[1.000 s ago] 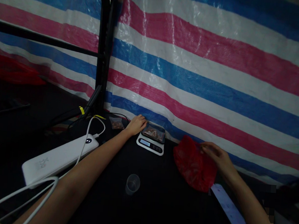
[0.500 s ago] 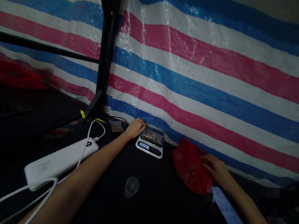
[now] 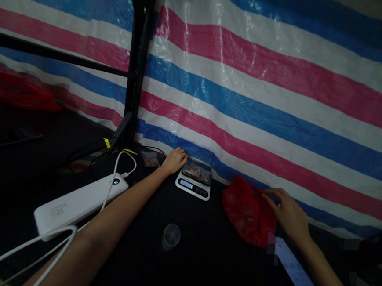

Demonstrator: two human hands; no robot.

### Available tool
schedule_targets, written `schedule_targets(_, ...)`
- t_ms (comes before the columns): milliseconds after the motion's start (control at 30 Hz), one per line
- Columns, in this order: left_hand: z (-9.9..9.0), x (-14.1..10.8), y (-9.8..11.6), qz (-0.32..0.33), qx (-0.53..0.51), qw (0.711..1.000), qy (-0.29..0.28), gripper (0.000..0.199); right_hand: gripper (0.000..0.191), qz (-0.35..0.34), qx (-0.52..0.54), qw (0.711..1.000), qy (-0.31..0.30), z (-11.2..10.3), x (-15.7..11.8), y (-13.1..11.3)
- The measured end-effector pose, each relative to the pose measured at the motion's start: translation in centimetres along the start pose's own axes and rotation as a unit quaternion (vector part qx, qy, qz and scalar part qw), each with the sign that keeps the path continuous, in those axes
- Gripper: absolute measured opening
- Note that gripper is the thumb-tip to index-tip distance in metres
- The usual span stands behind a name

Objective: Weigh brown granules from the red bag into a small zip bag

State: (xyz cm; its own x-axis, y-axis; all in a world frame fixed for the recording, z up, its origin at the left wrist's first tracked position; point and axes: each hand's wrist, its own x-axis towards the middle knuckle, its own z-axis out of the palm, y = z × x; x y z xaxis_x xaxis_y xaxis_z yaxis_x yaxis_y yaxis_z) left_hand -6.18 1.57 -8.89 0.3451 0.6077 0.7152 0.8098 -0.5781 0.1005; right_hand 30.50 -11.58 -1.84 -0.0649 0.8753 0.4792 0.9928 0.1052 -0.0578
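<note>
A white digital kitchen scale (image 3: 192, 188) with a lit display stands near the striped sheet. On its dark top lies a clear bag of small brown pieces (image 3: 196, 171). At the scale's back left corner rests my left hand (image 3: 175, 160), palm down with its fingers stretched forward; nothing shows in it. My right hand (image 3: 288, 210) pinches the right edge of a crumpled red plastic bag (image 3: 247, 211) between thumb and fingers. The bag's contents cannot be made out. A small clear plastic cup (image 3: 171, 237) stands in front of the scale.
A white power bank (image 3: 78, 207) with a white cable (image 3: 71, 235) lies left, partly beside my left forearm. Another small bag of brown pieces (image 3: 150, 159) is left of my left hand. A lit phone (image 3: 296, 270) lies under my right forearm. A black metal post (image 3: 136, 68) rises behind.
My right hand has lifted slightly and shifted right, its fingertips still at the red bag's edge. My left hand stays by the scale. The whole view has shifted a little.
</note>
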Motion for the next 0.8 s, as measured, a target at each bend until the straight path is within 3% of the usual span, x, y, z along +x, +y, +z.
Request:
schedule_targets(67,0.0,0.0,0.0,-0.005,-0.005,1.0,0.0,0.032,0.038,0.038,-0.004,0.995,0.088,-0.4,0.2,-2.0)
schedule_targets(133,0.0,0.0,0.1,-0.007,-0.005,1.0,-0.001,0.031,0.038,0.061,0.007,0.992,0.114,-0.3,0.6,-4.7)
schedule_targets(333,0.0,-0.1,0.0,-0.006,-0.016,1.0,-0.003,0.031,0.034,0.013,0.091,0.99,-0.102,3.2,2.6,-12.5)
schedule_targets(433,-0.1,0.0,0.0,-0.011,-0.023,1.0,0.004,0.03,0.032,0.026,0.118,0.979,-0.161,5.4,4.0,-14.0)
schedule_targets(567,-0.1,0.1,0.0,-0.012,-0.031,0.999,0.014,0.03,0.027,0.05,0.175,0.964,-0.193,6.9,5.3,-14.2)
schedule_targets(667,-0.3,0.3,0.2,-0.028,-0.047,0.998,0.035,0.03,0.02,0.035,0.225,0.959,-0.168,6.8,5.5,-14.3)
schedule_targets(800,-1.1,1.6,0.8,-0.084,-0.124,0.986,0.07,0.03,0.015,-0.074,0.228,0.97,-0.031,5.2,5.3,-14.9)
